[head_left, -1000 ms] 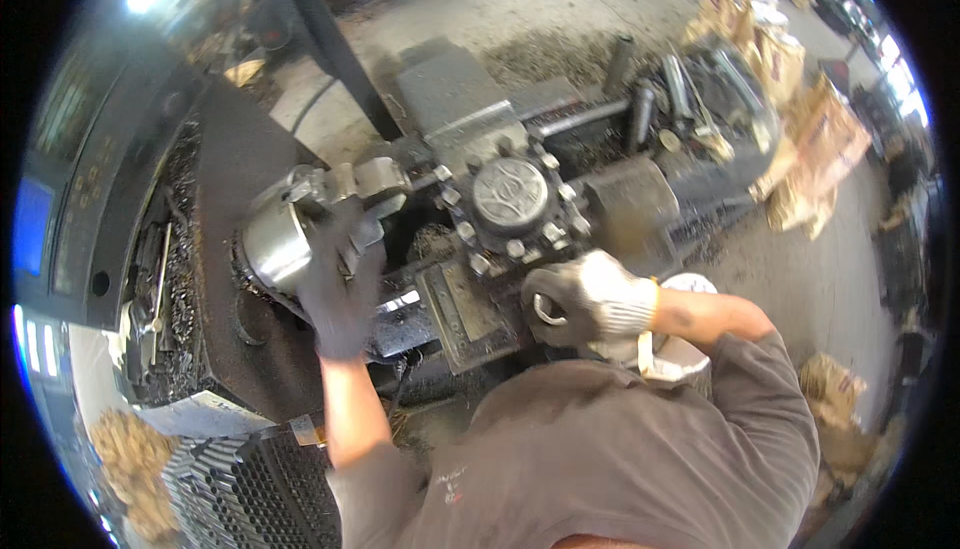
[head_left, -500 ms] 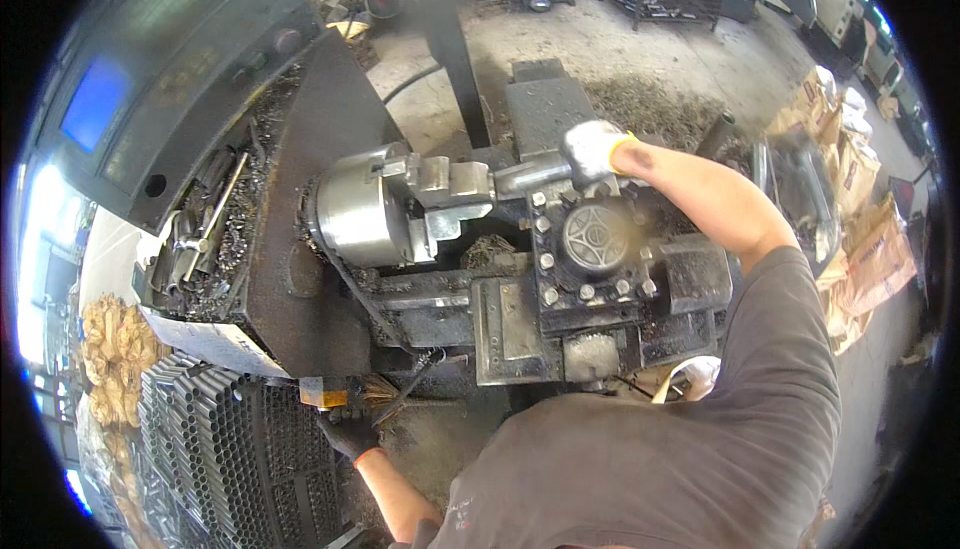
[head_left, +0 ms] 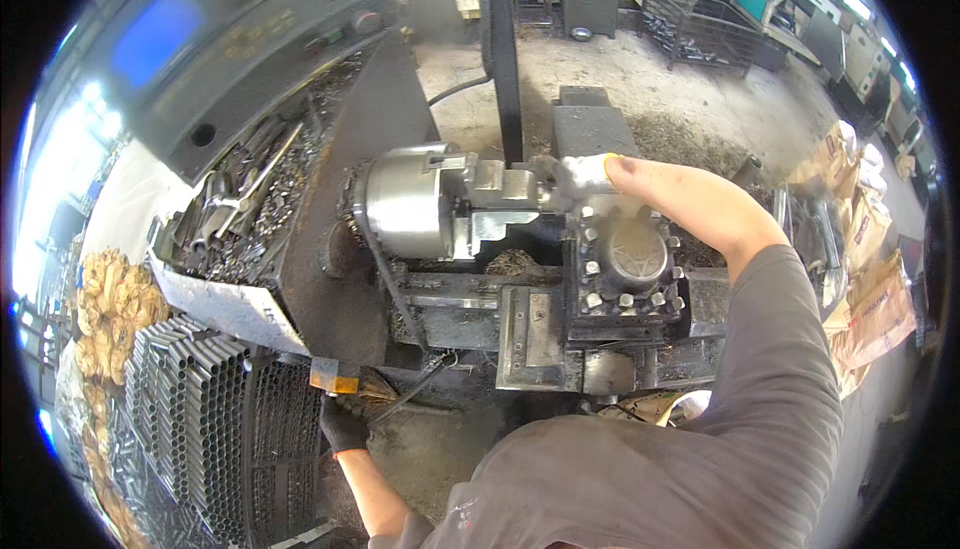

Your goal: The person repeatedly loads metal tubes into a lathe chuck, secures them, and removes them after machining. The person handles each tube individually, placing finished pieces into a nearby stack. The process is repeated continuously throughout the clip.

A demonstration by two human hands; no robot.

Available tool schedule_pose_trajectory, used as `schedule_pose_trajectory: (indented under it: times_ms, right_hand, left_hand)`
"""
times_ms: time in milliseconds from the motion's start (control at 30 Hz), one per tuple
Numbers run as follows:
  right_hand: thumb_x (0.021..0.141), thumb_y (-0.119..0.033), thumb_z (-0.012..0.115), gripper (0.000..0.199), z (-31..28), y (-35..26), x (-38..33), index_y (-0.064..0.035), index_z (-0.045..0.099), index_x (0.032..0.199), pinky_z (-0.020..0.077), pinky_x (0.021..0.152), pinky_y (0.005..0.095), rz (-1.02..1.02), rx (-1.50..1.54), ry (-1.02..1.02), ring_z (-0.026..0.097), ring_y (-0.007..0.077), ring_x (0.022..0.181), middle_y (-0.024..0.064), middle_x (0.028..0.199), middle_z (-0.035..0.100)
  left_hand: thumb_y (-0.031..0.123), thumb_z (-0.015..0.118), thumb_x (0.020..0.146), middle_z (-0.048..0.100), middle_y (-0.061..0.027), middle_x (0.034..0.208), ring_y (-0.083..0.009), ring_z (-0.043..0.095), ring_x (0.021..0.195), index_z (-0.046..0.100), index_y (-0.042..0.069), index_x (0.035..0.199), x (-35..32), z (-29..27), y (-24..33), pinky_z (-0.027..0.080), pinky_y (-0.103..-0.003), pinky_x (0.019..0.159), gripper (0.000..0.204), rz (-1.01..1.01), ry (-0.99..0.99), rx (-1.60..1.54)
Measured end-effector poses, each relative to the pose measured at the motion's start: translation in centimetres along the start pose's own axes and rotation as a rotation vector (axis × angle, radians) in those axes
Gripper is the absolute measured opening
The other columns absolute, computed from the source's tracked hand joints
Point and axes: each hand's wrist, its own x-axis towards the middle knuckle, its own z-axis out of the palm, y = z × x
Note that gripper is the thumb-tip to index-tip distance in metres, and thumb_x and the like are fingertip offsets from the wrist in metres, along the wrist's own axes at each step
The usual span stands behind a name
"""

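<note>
My right hand [head_left: 584,175], in a white glove, is closed at the end of a metal tube [head_left: 546,192]. Only a short stretch of that tube shows between the glove and the jaws [head_left: 503,182] of the lathe chuck [head_left: 408,207]. The fingers are blurred. Just below this hand stands the tool post [head_left: 640,254], ringed with bolts. My left hand [head_left: 343,425], in a dark glove, is low at the left, right under a small orange-and-grey box [head_left: 333,376] on the machine's front. Its fingers are mostly hidden, so its grip does not show.
Stacked metal tubes [head_left: 190,399] fill a rack at lower left. A chip-filled tray [head_left: 235,294] with tools lies left of the chuck. Paper sacks [head_left: 865,259] stand at right. A dark post [head_left: 505,69] rises behind the lathe; a wire bin [head_left: 700,29] stands farther back.
My right hand has moved left toward the chuck, and less of the tube shows outside the jaws. My left hand stays near the orange box. The whole view has shifted.
</note>
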Motion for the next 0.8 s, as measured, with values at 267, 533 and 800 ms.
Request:
schedule_pose_trajectory:
  times_ms: [267,533,800]
  right_hand:
    - [0.093,-0.027,0.072,0.08,1.3,-5.5,-4.0,-0.0047,0.039,0.162,0.0602,0.077,0.0375,0.001,-0.122,0.392,0.074,0.0247,0.089,0.0144,0.108,0.078]
    - [0.088,-0.008,0.072,0.032,10.4,-10.0,-22.9,0.0012,0.074,0.118,0.0648,0.079,0.0378,-0.42,0.207,0.945,0.077,0.0195,0.093,0.017,0.109,0.078]
    - [0.084,0.005,0.071,0.036,17.3,-7.1,-25.9,0.0029,0.073,0.12,0.0619,0.086,0.0367,-0.393,0.455,0.635,0.078,0.0251,0.093,0.0169,0.104,0.079]
  left_hand:
    - [0.049,0.057,0.108,0.069,-0.0066,0.093,-0.0195,0.066,0.083,0.068,0.004,0.114,-2.1,0.0,-1.3,0.055,-0.037,0.077,0.047,0.456,0.085,0.411]
    - [0.032,0.07,0.102,0.07,-0.0213,0.128,-0.0463,0.065,0.118,0.064,-0.004,0.131,-11.2,17.5,4.7,0.052,-0.053,0.105,0.047,1.931,-0.01,1.034]
    - [0.033,0.057,0.103,0.067,-0.0238,0.139,-0.0466,0.064,0.128,0.026,0.016,0.168,-11.0,49.6,11.7,0.046,-0.057,0.112,0.075,1.545,0.079,1.629]
